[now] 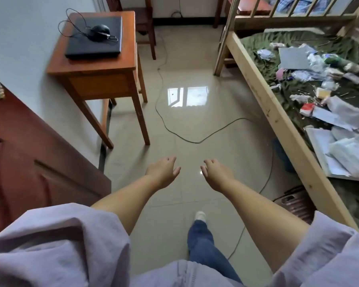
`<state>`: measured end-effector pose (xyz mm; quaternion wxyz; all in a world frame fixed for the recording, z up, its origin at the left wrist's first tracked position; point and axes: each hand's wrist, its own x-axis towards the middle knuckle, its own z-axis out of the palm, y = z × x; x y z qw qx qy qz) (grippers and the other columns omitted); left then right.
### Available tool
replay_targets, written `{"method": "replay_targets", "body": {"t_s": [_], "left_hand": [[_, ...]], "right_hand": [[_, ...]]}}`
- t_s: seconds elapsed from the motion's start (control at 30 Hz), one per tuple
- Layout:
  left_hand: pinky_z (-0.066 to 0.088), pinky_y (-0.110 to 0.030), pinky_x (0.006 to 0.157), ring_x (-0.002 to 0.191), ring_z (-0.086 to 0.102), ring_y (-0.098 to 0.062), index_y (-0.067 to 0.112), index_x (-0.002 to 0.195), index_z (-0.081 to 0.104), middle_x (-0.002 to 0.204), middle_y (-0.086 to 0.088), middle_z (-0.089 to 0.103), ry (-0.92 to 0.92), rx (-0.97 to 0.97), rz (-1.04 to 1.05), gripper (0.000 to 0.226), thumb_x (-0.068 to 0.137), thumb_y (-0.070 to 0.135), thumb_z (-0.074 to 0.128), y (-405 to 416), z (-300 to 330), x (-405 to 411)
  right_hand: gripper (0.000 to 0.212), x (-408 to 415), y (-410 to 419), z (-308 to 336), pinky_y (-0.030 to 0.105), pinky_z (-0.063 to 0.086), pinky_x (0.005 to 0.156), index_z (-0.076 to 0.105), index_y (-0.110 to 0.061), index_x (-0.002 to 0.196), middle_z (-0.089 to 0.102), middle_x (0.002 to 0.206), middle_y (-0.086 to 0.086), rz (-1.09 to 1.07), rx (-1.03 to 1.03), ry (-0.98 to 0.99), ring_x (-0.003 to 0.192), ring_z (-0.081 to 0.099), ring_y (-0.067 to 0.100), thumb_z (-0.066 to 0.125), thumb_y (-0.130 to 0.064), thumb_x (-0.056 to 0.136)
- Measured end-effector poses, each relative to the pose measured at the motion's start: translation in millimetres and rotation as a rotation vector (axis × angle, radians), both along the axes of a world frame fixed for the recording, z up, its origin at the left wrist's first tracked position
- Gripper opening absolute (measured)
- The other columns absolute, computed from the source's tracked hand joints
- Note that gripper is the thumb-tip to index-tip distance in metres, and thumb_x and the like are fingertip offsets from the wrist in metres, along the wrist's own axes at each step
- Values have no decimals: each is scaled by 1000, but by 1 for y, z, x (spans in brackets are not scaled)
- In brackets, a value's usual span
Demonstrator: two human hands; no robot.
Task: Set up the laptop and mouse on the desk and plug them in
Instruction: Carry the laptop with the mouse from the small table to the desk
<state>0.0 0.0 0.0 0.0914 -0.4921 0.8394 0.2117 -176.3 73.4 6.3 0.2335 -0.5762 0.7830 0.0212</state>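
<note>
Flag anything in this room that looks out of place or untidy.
The mouse sits on the closed laptop, its cord looping loose past the small wooden desk. A long cable snakes across the tiled floor, a likely trip hazard. Papers and wrappers litter the wooden bed frame.

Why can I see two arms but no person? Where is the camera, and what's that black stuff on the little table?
The camera sits on the person's head and looks down, so you see only their own arms reaching out in front. The left hand and right hand are open and hold nothing. On the small wooden desk by the wall lies a closed black laptop. A black mouse rests on top of it, with its thin cord looping around. A long cable snakes across the shiny floor.
</note>
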Motion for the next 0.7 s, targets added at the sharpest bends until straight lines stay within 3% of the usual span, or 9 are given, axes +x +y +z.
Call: {"method": "replay_targets", "body": {"t_s": [0.4, 0.7], "left_hand": [[46, -42, 93, 122, 50, -29, 13, 130, 44, 135, -8, 53, 17, 64, 197, 46, 97, 42, 33, -170, -1, -124], [46, -44, 95, 122, 51, -29, 15, 134, 42, 138, -9, 51, 58, 67, 327, 48, 97, 43, 33, -324, 0, -162]], "right_hand": [[39, -144, -181, -5, 36, 44, 78, 51, -10, 107, 58, 115, 14, 74, 45, 32, 102, 56, 32, 23, -35, 99], [40, -200, -355, -7, 35, 42, 80, 52, -11, 112, 58, 118, 14, 177, 18, 55, 106, 56, 31, 24, -36, 99]]}}
